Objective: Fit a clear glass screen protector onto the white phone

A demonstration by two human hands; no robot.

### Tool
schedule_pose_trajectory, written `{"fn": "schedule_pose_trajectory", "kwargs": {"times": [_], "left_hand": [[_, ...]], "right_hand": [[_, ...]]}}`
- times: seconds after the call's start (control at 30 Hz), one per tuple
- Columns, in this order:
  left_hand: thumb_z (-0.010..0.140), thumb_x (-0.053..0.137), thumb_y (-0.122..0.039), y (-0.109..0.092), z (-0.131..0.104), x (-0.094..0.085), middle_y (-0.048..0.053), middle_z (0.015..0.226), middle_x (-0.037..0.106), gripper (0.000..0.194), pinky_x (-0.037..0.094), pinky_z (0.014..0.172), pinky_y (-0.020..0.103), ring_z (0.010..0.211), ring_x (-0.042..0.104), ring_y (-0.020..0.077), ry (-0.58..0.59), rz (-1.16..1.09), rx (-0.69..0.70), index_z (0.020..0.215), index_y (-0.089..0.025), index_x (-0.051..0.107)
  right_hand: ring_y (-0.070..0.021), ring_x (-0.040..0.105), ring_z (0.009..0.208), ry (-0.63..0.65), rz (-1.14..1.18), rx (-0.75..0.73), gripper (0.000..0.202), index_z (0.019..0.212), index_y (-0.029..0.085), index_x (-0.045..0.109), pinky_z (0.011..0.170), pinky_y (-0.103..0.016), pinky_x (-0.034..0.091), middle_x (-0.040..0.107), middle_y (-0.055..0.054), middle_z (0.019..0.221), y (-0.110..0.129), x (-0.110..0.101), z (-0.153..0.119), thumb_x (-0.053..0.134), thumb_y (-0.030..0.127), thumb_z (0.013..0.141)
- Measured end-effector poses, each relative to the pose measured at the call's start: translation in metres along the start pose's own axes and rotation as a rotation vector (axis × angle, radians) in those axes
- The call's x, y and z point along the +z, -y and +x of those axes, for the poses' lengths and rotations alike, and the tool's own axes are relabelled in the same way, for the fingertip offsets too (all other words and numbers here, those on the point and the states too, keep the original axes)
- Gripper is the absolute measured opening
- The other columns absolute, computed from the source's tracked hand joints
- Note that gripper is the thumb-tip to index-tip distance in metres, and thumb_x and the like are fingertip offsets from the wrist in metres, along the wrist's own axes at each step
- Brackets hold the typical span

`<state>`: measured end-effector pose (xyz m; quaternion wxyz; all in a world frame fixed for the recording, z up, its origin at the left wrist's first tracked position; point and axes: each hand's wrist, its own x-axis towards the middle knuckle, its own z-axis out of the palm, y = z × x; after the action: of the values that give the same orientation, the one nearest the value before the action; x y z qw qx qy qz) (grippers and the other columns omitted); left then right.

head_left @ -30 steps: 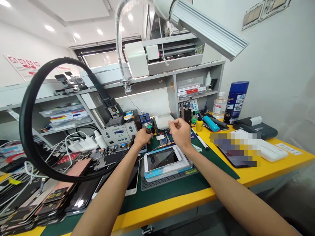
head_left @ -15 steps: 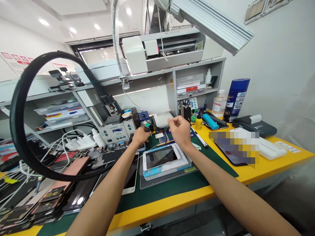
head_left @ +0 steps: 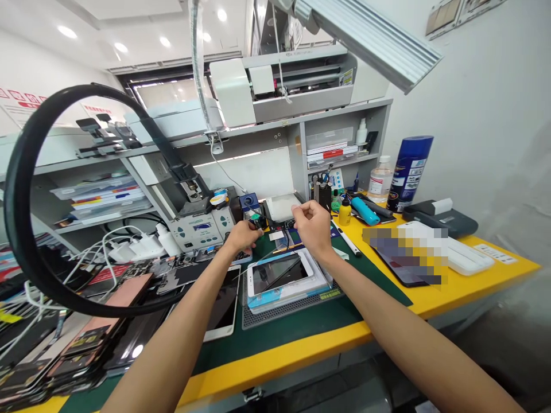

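Observation:
My left hand (head_left: pixel 241 236) is closed at the back of the green mat, beside a small dark stand with a green top (head_left: pixel 255 218). Whatever its fingers hold is hidden. My right hand (head_left: pixel 313 227) is raised above the mat, thumb and fingertips pinched together; anything between them is too small to make out. Below and between the hands lies a white-framed phone (head_left: pixel 279 274) with a dark screen, on a white and blue box (head_left: pixel 262 304). A thin dark strip crosses the screen. Behind the hands stands a pale, flat-topped device (head_left: pixel 282 207).
On the left are a grey control station (head_left: pixel 200 229), stacked phone parts (head_left: pixel 99 321) and a thick black hose (head_left: pixel 17 201) looping high. A white-framed tablet (head_left: pixel 224 304) lies beside the box. To the right are a white pen-like tool (head_left: pixel 348 240), a yellow bottle (head_left: pixel 345 213) and a blue can (head_left: pixel 410 175).
The whole view has shifted slightly to the right, so things sit a little further left. Both hands keep nearly the same place and pose.

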<state>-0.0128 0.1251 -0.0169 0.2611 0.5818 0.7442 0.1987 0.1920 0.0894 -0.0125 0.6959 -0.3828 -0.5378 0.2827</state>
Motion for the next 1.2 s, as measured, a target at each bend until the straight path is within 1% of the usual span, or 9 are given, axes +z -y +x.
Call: {"fn": "schedule_pose_trajectory", "kwargs": {"times": [0.17,0.33,0.47,0.5,0.57,0.63,0.83,1.0,1.2], "left_hand": [[0.091,0.068,-0.039,-0.003,-0.023,-0.01,0.01,0.114,0.069,0.039,0.058,0.076,0.038,0.092,0.069,0.0245,-0.089,0.082,0.115,0.12,-0.014,0.062],[0.078,0.073,-0.048,0.005,-0.066,-0.03,0.012,0.114,0.073,0.043,0.051,0.082,0.034,0.104,0.068,0.0321,-0.242,0.18,0.255,0.108,-0.018,0.066],[0.075,0.07,-0.062,0.025,-0.109,-0.044,0.009,0.107,0.077,0.051,0.056,0.079,0.034,0.098,0.072,0.0308,-0.166,0.15,0.294,0.106,-0.022,0.069],[0.079,0.066,-0.064,0.031,-0.118,-0.045,0.009,0.116,0.075,0.055,0.056,0.082,0.035,0.104,0.07,0.0313,-0.074,0.146,0.322,0.116,-0.023,0.066],[0.08,0.065,-0.066,0.043,-0.135,-0.044,0.011,0.125,0.07,0.062,0.057,0.085,0.037,0.109,0.069,0.033,0.002,0.137,0.31,0.125,-0.024,0.063],[0.076,0.067,-0.07,0.054,-0.146,-0.037,0.013,0.127,0.069,0.071,0.058,0.085,0.042,0.109,0.068,0.036,-0.005,0.154,0.281,0.13,-0.024,0.06],[0.074,0.069,-0.07,0.052,-0.159,-0.016,0.014,0.136,0.063,0.086,0.052,0.098,0.046,0.121,0.062,0.0355,-0.032,0.21,0.29,0.141,-0.021,0.05],[0.075,0.067,-0.066,0.036,-0.166,-0.014,0.017,0.137,0.062,0.083,0.052,0.097,0.046,0.121,0.063,0.0365,-0.021,0.257,0.271,0.139,-0.017,0.05],[0.077,0.067,-0.06,0.037,-0.166,-0.01,0.017,0.139,0.061,0.077,0.05,0.1,0.045,0.125,0.061,0.036,-0.036,0.285,0.298,0.139,-0.017,0.048]], "right_hand": [[-0.017,0.056,0.056,-0.001,-0.013,-0.003,0.024,0.067,0.023,0.051,0.058,-0.029,0.043,0.056,0.003,0.056,-0.002,0.001,0.001,0.062,0.035,0.085],[-0.0162,0.055,0.056,0.009,-0.051,-0.016,0.031,0.065,0.025,0.046,0.058,-0.028,0.041,0.053,0.004,0.054,-0.007,0.003,0.0,0.057,0.038,0.09],[-0.0147,0.049,0.053,0.017,-0.092,-0.02,0.039,0.06,0.025,0.039,0.057,-0.027,0.037,0.048,0.005,0.051,-0.009,0.003,-0.002,0.052,0.04,0.093],[-0.0144,0.047,0.052,0.019,-0.102,-0.02,0.041,0.059,0.024,0.037,0.056,-0.027,0.037,0.047,0.005,0.05,-0.009,0.004,-0.002,0.051,0.04,0.094],[-0.0138,0.045,0.051,0.024,-0.119,-0.018,0.044,0.056,0.024,0.035,0.055,-0.027,0.035,0.043,0.006,0.048,-0.009,0.004,-0.003,0.051,0.04,0.094],[-0.0133,0.043,0.05,0.031,-0.131,-0.014,0.046,0.054,0.024,0.033,0.055,-0.027,0.034,0.041,0.006,0.046,-0.009,0.004,-0.003,0.051,0.04,0.093],[-0.0129,0.042,0.048,0.03,-0.123,0.026,0.046,0.05,0.024,0.032,0.054,-0.027,0.035,0.04,0.006,0.043,-0.013,0.003,0.0,0.054,0.037,0.088],[-0.0127,0.043,0.045,0.02,-0.098,0.071,0.044,0.05,0.025,0.034,0.053,-0.027,0.036,0.041,0.006,0.042,-0.016,0.002,0.003,0.055,0.037,0.087],[-0.0124,0.043,0.043,0.021,-0.087,0.093,0.044,0.048,0.024,0.036,0.052,-0.028,0.036,0.041,0.006,0.04,-0.014,0.002,0.003,0.056,0.037,0.086]]}}
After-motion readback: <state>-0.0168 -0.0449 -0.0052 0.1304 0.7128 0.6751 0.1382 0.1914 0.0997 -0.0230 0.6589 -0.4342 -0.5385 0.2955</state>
